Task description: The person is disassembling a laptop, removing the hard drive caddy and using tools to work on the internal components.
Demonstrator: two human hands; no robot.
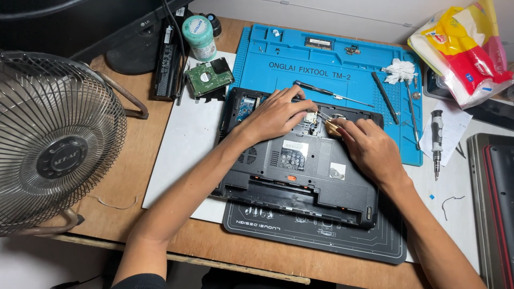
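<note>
Right hand (pixel 369 147) pinches wooden-handled brush (pixel 331 127) pointing left into upturned black laptop (pixel 300 171); left hand (pixel 276 113) fingers curled, pressing beside it.

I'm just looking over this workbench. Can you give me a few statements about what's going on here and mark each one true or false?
1. Both hands are on the upturned black laptop. True: the left hand and right hand meet over an opened compartment near its far edge.
2. The right hand holds a small wooden-handled brush. True, as far as the picture shows.
3. The metal fan stands to the person's right. False: it is on the left.
4. The green bare drive lies inside the laptop. False: it lies on the white sheet beside it.
5. The blue mat lies beyond the laptop. True.
</note>
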